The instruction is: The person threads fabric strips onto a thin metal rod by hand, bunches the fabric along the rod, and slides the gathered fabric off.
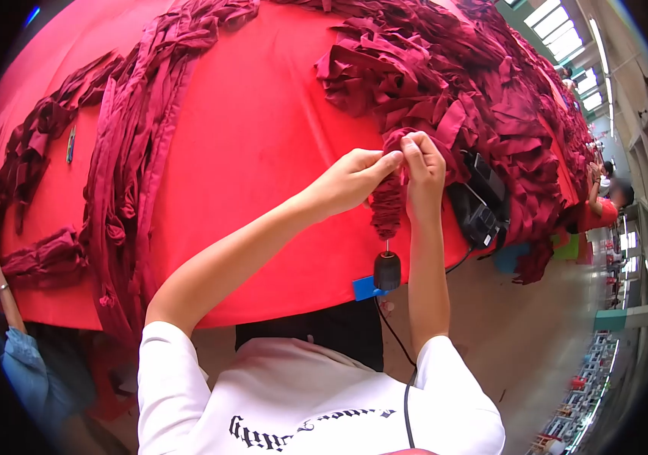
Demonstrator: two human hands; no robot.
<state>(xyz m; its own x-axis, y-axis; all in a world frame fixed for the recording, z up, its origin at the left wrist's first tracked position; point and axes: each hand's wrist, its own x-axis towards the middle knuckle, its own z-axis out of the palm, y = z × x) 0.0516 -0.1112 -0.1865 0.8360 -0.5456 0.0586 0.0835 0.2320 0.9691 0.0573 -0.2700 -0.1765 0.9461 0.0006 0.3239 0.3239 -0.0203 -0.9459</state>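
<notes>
A dark red fabric strip [387, 206] is bunched in tight folds along a thin metal rod [388, 246]. The rod rises from a black chuck-like holder [388, 271] at the table's near edge. My left hand [358, 178] pinches the strip near the top of the folds, thumb and fingers closed. Right beside it, my right hand [424, 163] is also closed on the strip, fingertips almost touching the left ones. The rod's upper end is hidden by fabric and fingers. Beyond my hands, the strip merges into a large heap of dark red strips [445, 83].
A red cloth [248, 152] covers the table. Long fabric strips [138, 144] lie across its left side, near a small green tool [71, 144]. A black device [482, 216] with a cable sits right of my hands. Other people [36, 364] are at the left and far right.
</notes>
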